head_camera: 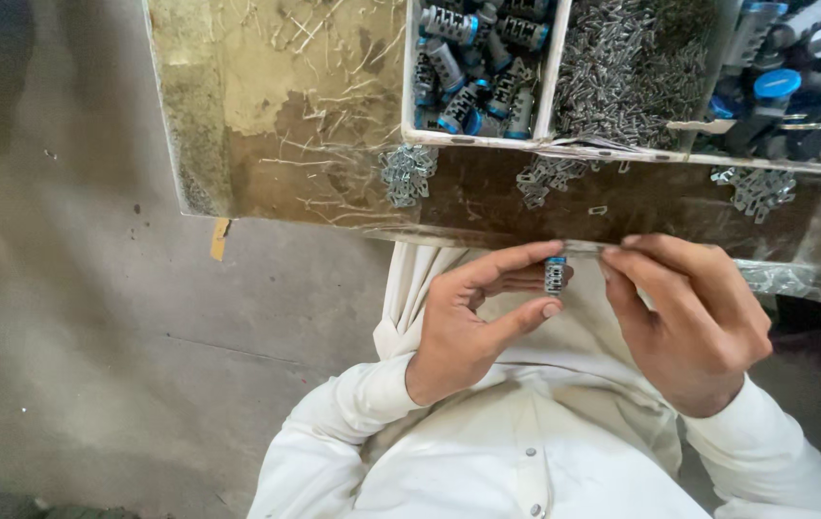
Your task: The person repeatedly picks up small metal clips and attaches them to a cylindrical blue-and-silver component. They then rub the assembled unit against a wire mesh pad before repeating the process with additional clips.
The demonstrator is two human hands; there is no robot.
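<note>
At centre frame, the left hand (463,322) pinches a small blue-capped cylinder (555,275) between thumb and forefinger; the right hand (689,322), fingers curled together, touches it beside the worktable (314,183) edge.

- Small cylinder (555,276) at centre frame: silver-grey ribbed body, blue cap.
- Cylinders in the white tray (549,72), top centre: same grey and blue.
- Pile of pins (622,67), upper right: dull silver.
- Table (276,125): mottled brown and tan, scratched pale.
- Shirt (487,461), bottom: cream-white.
- Floor (64,288), left: grey.
</note>
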